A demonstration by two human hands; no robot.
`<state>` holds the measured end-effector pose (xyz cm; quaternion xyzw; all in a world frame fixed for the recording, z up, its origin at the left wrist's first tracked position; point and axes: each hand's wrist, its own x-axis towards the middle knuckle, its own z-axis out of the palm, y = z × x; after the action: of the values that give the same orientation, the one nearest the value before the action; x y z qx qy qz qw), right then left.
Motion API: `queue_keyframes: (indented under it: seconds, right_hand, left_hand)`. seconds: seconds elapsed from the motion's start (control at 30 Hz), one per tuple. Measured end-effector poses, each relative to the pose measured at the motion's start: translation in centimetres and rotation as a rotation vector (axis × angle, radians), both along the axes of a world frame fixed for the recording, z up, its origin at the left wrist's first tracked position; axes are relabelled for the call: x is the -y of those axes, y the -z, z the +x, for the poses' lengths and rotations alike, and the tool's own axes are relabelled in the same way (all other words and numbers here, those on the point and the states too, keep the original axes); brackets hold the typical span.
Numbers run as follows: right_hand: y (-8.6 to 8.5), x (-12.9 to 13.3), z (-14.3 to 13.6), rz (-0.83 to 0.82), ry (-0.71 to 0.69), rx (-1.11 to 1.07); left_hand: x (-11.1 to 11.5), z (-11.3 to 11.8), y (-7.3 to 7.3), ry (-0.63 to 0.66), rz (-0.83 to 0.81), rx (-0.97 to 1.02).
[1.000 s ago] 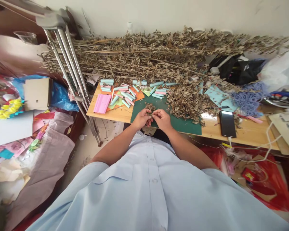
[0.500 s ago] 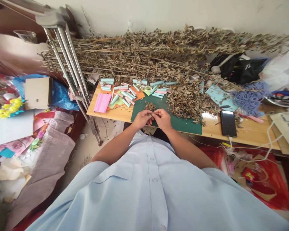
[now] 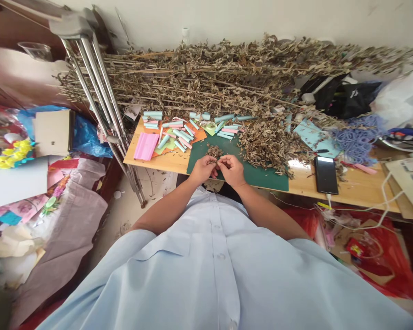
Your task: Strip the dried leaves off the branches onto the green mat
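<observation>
My left hand (image 3: 202, 169) and my right hand (image 3: 231, 169) are close together over the near edge of a dark green cutting mat (image 3: 261, 175). Both pinch a small piece of dried leaf (image 3: 214, 161) between their fingertips. Just beyond them on the mat lies a small heap of crumbled dried leaves (image 3: 214, 151). A larger heap of loose dried leaves (image 3: 268, 142) sits to the right of my hands.
Long dried leafy branches (image 3: 206, 78) cover the back of the wooden table (image 3: 351, 188). Rolled pink and teal paper tubes (image 3: 179, 130) lie at left, a black phone (image 3: 325, 174) at right. Metal crutches (image 3: 99, 101) lean beside the table's left end.
My hands stay at the same spot; the fingers have shifted slightly on the dried leaf piece. The view has barely moved.
</observation>
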<state>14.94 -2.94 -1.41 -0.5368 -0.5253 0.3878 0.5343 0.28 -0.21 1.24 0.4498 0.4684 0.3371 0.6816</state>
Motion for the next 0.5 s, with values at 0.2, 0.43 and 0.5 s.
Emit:
queue_keyframes:
  seconds: [0.2, 0.43, 0.5]
  right_hand:
    - [0.05, -0.08, 0.05, 0.01, 0.021, 0.015]
    - [0.2, -0.41, 0.23, 0.003, 0.083, -0.033]
    - [0.17, -0.51, 0.24, -0.003, 0.104, -0.065]
  left_hand:
    - [0.04, 0.0, -0.33, -0.009, -0.021, 0.027]
    - [-0.12, -0.05, 0.06, -0.036, -0.04, 0.05]
    - [-0.17, -0.04, 0.24, -0.047, -0.043, 0.06]
